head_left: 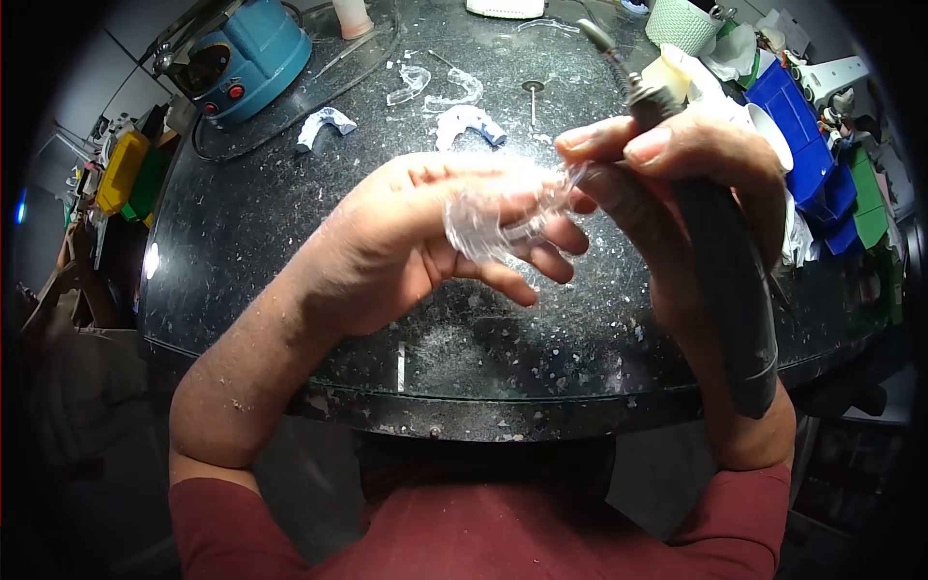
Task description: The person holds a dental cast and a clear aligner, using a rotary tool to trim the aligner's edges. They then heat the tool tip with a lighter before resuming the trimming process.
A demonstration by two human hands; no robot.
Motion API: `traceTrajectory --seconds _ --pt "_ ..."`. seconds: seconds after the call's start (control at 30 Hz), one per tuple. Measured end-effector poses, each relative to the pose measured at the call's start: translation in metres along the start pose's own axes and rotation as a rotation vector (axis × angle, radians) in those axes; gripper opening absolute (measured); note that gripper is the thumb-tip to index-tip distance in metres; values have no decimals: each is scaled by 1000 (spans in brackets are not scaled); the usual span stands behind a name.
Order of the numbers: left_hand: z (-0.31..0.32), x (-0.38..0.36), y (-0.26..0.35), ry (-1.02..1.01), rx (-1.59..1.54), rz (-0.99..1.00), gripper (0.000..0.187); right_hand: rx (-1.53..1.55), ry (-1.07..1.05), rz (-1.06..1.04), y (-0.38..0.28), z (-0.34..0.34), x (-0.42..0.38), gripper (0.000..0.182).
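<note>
My left hand (416, 213) reaches across the middle of the bench with a clear plastic dental aligner (474, 224) at its fingers. The arch-shaped aligner is see-through, and its right end meets the fingertips of my right hand. My right hand (691, 159) is wrapped round a dark rotary handpiece (730, 300), whose thick black body runs down along my wrist. Its narrower metal part (646, 95) sticks out above the fingers. The thumb and a finger of that hand are at the aligner's edge; glare and blur hide the exact contact.
Beyond my hands lie two white dental models (326, 126), two clear aligner pieces (459, 92) and a small disc on a shank (534, 95). A blue machine (251, 63) stands back left. Blue bins (802, 135) line the right. White debris speckles the dark bench (242, 242).
</note>
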State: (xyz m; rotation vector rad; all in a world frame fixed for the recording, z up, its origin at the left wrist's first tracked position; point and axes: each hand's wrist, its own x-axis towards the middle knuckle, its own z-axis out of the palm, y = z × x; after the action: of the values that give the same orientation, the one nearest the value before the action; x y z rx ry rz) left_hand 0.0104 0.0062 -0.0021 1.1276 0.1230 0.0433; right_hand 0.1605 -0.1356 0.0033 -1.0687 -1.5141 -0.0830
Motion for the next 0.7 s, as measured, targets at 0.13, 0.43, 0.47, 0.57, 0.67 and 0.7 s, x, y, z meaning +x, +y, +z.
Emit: traceTrajectory --seconds 0.13,0.43,0.47,0.57,0.67,0.7 --pt "0 -3 -2 35 -83 58 35 91 -34 139 -3 -2 -1 33" --pt "-2 1 -6 286 107 306 26 126 216 423 8 -8 4 35" --pt "-2 1 -7 300 88 312 21 150 249 382 5 -6 6 34" --pt "-4 2 -10 267 33 323 20 391 150 395 -2 -16 3 34" --pt "-3 3 -13 268 100 365 17 261 298 542 -15 1 4 30" --pt "-2 3 -13 262 104 357 17 246 266 554 -16 1 4 29"
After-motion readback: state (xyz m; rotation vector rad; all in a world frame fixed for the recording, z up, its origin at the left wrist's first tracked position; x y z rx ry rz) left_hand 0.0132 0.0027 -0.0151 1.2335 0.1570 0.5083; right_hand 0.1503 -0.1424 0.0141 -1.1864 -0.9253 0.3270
